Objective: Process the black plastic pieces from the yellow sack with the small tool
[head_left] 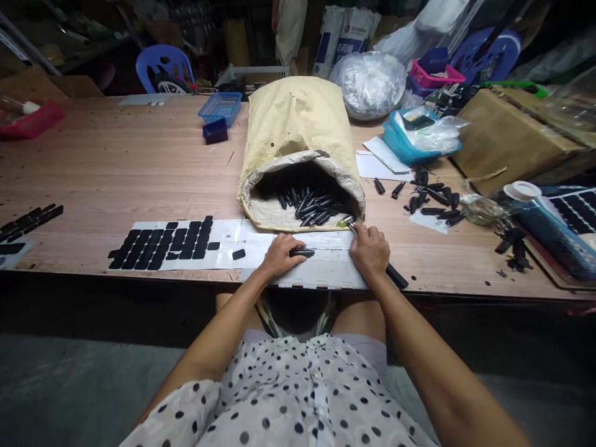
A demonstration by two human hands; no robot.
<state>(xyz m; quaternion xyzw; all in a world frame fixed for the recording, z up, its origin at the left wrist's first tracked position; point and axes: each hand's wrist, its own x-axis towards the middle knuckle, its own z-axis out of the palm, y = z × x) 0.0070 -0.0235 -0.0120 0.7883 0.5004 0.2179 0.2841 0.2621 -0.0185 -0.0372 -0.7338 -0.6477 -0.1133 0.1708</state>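
My left hand [280,256] rests at the table's front edge, its fingers closed on a small, glossy black tapered piece [302,252] lying on a white sheet. To its right, my right hand [370,251] is wrapped round a tool with a thick black handle [396,277]. A metal part of the tool shows beyond the fingers, near a small yellow thing [344,221] at the sack's mouth; its exact kind is unclear. Just ahead of both hands lies an open cream sack [298,118], with many similar black pieces [316,206] inside.
Left of my hands, flat black rounded pads [153,247] lie in rows on white backing. Loose black parts [435,198] are scattered at right, near a turquoise basket [405,146] and a cardboard box [516,133]. Blue baskets [221,108] stand left of the sack.
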